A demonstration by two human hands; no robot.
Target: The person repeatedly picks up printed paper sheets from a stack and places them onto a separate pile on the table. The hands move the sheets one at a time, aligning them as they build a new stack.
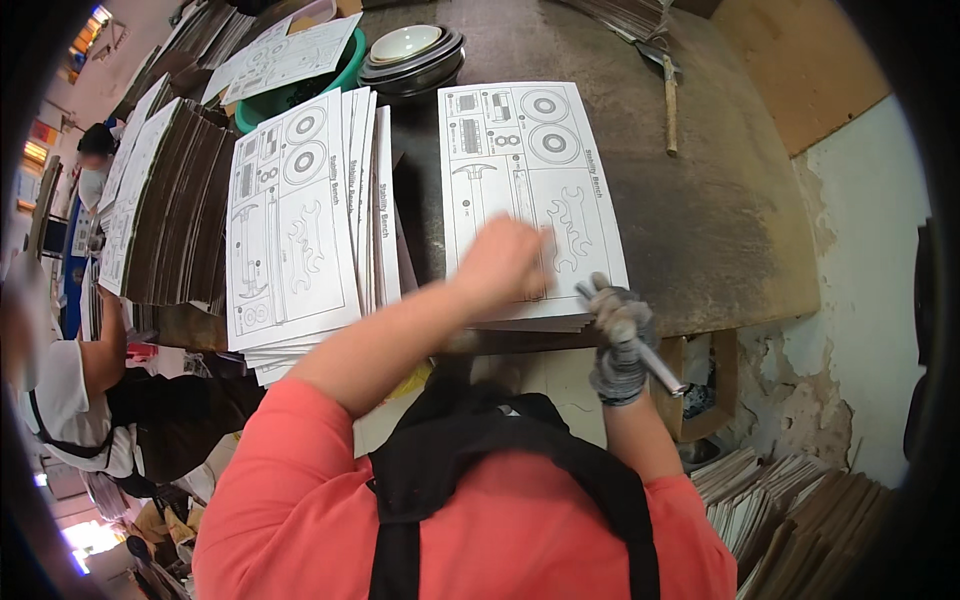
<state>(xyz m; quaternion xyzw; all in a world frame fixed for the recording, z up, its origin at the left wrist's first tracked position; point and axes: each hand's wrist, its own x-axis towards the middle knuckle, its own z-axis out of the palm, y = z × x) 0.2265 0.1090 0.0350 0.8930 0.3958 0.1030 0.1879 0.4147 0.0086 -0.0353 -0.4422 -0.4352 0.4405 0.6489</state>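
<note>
In front of me a stack of white printed sheets (545, 190) with line drawings of wrenches, a hammer and discs lies on the table. My bare left hand (505, 258) is curled closed over the middle of the top sheet. It is slightly blurred, and anything inside its fingers is hidden. At the sheet's near right corner, my right hand (622, 340) in a grey glove is closed around a silver metal tube (660, 370). The tube slants down to the right, with one end sticking out below the fist.
More printed sheets (290, 220) are stacked to the left, beside a tall pile of brown boards (180, 210). Stacked bowls (412, 60) and a green basin (300, 92) stand behind. A hammer (670, 105) lies far right. Another person (75, 400) works at left.
</note>
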